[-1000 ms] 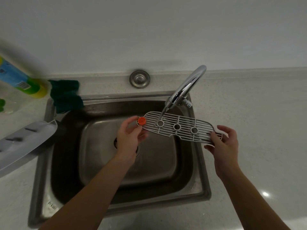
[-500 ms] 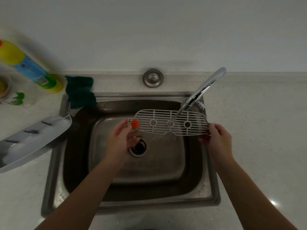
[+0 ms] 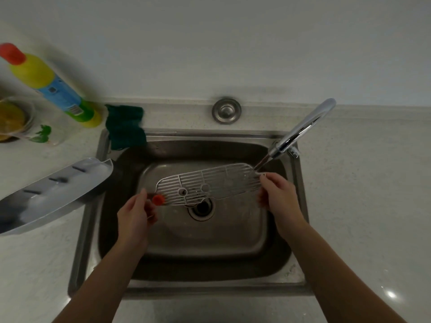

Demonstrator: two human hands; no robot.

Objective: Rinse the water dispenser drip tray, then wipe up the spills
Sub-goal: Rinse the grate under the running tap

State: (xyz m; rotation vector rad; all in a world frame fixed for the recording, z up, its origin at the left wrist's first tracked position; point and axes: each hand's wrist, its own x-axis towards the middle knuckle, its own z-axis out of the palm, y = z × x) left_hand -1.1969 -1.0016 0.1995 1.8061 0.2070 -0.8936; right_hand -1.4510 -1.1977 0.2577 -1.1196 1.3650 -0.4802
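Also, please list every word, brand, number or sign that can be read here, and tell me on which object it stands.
No text can be read.
Yellow plastic bottle with red cap: blue label with a barcode, print too blurred.
Clear container with green picture: no legible words.

Over the steel sink [image 3: 88, 229], the left hand [image 3: 134, 215] holds the drip tray grille [image 3: 210, 183] at its end near the orange knob [image 3: 158, 199]; the right hand [image 3: 278, 194] grips the other end, under the faucet [image 3: 303, 129]; the tray base [image 3: 53, 194] lies on the counter [image 3: 361, 206] at left.
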